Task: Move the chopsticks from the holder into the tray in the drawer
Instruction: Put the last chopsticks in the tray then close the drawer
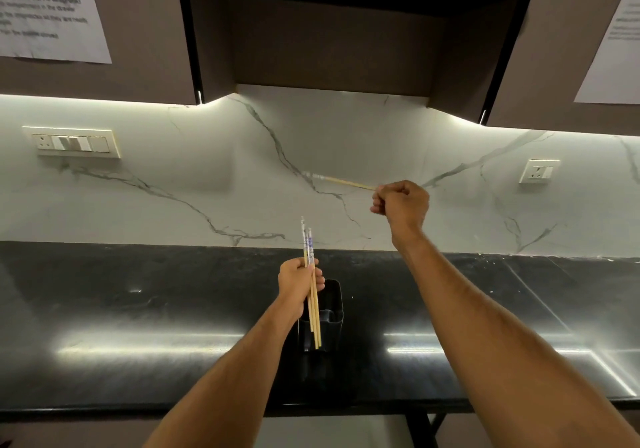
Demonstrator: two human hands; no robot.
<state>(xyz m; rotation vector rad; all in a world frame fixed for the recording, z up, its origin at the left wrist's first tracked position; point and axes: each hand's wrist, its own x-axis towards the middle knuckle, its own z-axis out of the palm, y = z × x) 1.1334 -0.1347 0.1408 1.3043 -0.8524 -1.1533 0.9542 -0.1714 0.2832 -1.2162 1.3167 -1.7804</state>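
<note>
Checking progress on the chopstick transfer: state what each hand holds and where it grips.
Left hand grips a bundle of pale wooden chopsticks around mid-length. Right hand pinches a single pale wooden chopstick at its plain end.

**Polished stone, pale wood, dark plastic**

The surface (138, 309) is glossy black stone. The backsplash (207, 188) is smooth white veined marble. The chopsticks (314, 309) look like pale wood with printed tops. The holder (332, 312) looks like black, semi-matt plastic.

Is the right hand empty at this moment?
No: the right hand pinches a single chopstick raised in front of the backsplash, while the left hand holds a bundle of chopsticks over the black holder.
</note>
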